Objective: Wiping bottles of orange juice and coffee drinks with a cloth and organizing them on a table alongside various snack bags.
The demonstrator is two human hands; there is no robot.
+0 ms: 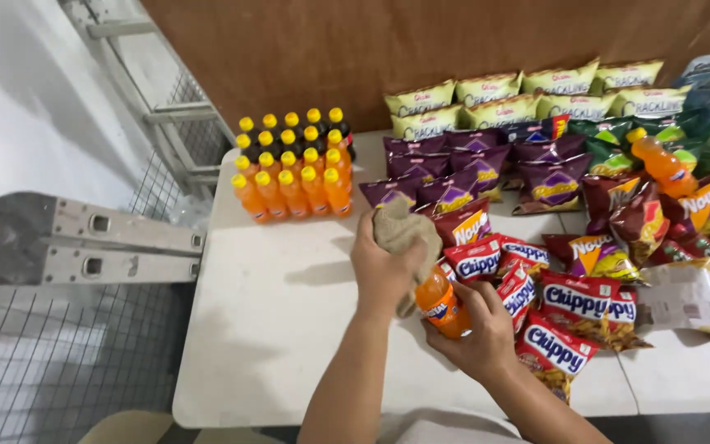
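The left hand [384, 267] is clenched around a beige cloth [404, 234] and presses it over the top of an orange drink bottle [444, 306]. The right hand [478, 333] grasps that bottle from below, fingers wrapped round its lower half, holding it tilted just above the white table [281, 329]. The bottle sits near the middle of the view, at the near edge of the snack spread.

At 11 o'clock from the hands a block of yellow-capped bottles [293, 164] stands upright in tight rows, orange ones in front, dark ones behind. At 3 o'clock, touching the right hand's side, lie red chip bags [577, 308]. At 1 o'clock lie purple bags [470, 168], and beyond them yellow-green bags [519, 94] against the brown wall [330, 49]. Another orange bottle [659, 163] lies on bags at 2 o'clock. A metal ladder [84, 242] is at 9 o'clock.
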